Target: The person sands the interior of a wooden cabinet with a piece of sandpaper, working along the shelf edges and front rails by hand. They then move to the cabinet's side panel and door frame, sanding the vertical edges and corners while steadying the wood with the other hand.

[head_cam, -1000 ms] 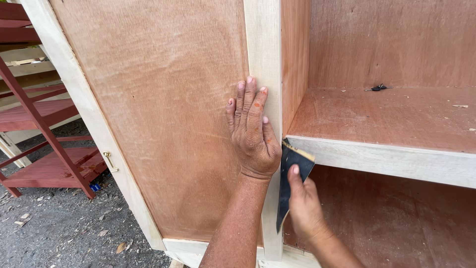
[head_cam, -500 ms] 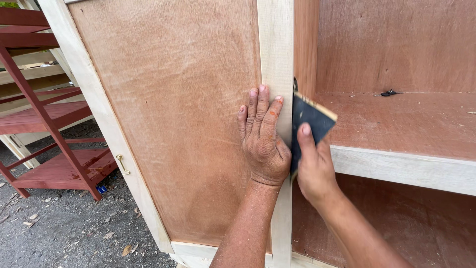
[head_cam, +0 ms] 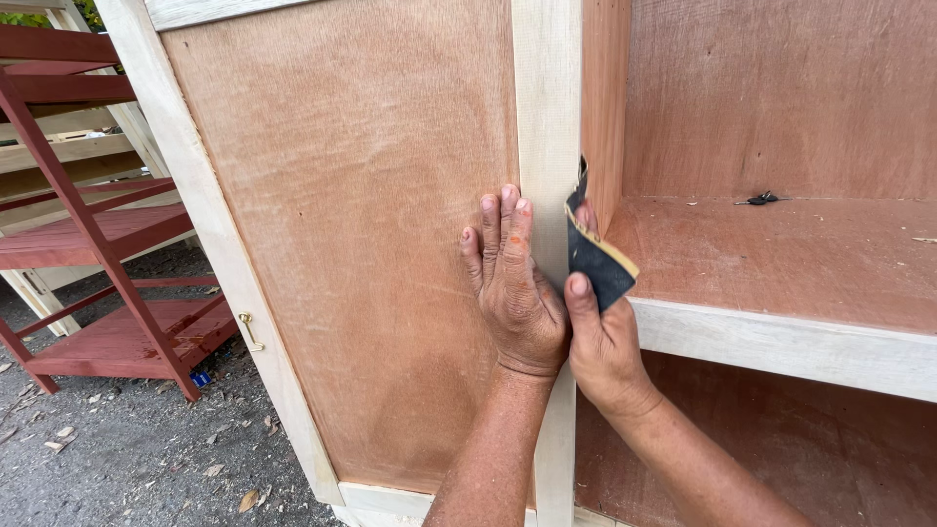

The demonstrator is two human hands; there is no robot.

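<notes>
The sandpaper (head_cam: 597, 256), a dark sheet with a tan edge, is located just right of the frame's centre, pressed against the right edge of the pale vertical post (head_cam: 547, 146) of the cabinet. It is held by the right hand (head_cam: 600, 337), which lies directly below it in the lower centre of the frame. The thumb is laid up over the lower front of the sheet, and a fingertip is seen at the sheet's upper left, between sheet and post; the remaining fingers are hidden behind the sheet. The hand is thus closed around the sandpaper in a pinch grip.

The left hand (head_cam: 512, 283) is laid flat and open, fingers extended upward and held together, on the plywood door panel (head_cam: 361, 244) at the centre of the frame. Nothing is grasped by it. Its outer edge is set against the post, and it is touched by the right hand at the wrist side.

To the right of the sandpaper, a pale shelf edge (head_cam: 781, 342) is run toward the right border, with a reddish shelf board above it. A small brass latch (head_cam: 249, 332) is fixed to the door frame at lower left. A red wooden rack (head_cam: 88, 224) is stood on gravel at the far left.
</notes>
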